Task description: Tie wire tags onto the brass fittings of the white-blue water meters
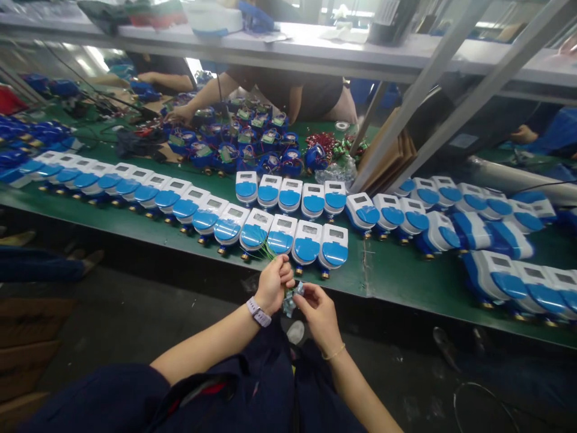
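Note:
My left hand (271,285), with a watch on its wrist, is closed around a bundle of thin green wires (267,250) whose loose ends fan out over the table edge. Small light-blue plastic tags (289,304), probably wire seals, hang below that fist. My right hand (321,316) pinches one of these tags between thumb and fingertips. Just beyond both hands, a row of white and blue water meters (306,243) with small display windows stands along the edge of the green table (383,282).
A shorter row of meters (291,193) stands behind, with more meters (505,276) at the right. Opened blue meters with wiring (246,141) crowd the far side, where a co-worker's hand (180,115) reaches in. Slanted metal posts (419,84) and a shelf (306,51) rise above.

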A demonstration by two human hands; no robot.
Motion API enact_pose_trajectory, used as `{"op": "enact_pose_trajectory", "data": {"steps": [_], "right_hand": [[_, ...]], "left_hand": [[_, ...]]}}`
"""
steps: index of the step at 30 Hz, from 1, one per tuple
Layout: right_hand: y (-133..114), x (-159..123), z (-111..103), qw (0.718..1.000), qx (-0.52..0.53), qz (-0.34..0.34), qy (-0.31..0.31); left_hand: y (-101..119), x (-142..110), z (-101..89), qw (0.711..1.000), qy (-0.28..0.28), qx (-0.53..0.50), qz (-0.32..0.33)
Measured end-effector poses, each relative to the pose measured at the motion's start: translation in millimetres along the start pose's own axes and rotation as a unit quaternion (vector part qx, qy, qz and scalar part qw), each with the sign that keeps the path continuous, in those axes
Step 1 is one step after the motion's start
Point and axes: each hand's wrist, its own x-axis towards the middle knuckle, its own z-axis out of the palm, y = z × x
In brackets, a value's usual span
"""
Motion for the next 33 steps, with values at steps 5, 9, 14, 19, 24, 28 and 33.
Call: {"op": "enact_pose_trajectory", "data": {"steps": [5, 9, 14, 19, 24, 28, 33], "right_hand": [[10, 12, -28, 0.991, -0.114, 0.019, -0.068], [26, 21, -51, 0.99, -0.085, 0.04, -0.103], [60, 27, -62, 0.993, 0.085, 0.073, -0.039], [80, 19, -51, 0.959, 0.119, 0.171, -0.193], [65, 19, -54, 0.953, 0.066, 0.172, -0.241], [52, 23, -62, 0.948, 0.047, 0.158, -0.272], [48, 26, -75, 0.978, -0.086, 0.058, -0.178]], "left_hand": [[-35, 6, -10.5, 0.999, 0.032, 0.036, -0.001], [-55, 14, -23.7, 0.997, 0.055, 0.003, -0.053], [-61, 15, -24.2, 0.982, 0.087, -0.145, -0.083], [-53, 12, -17.8, 0.968, 0.084, -0.224, -0.075], [-42, 10, -23.7, 0.982, 0.091, -0.166, -0.015], [-47, 7, -25.5, 0.991, 0.089, -0.102, -0.006], [-64, 8, -28.0, 0.994, 0.1, 0.021, 0.032]]}}
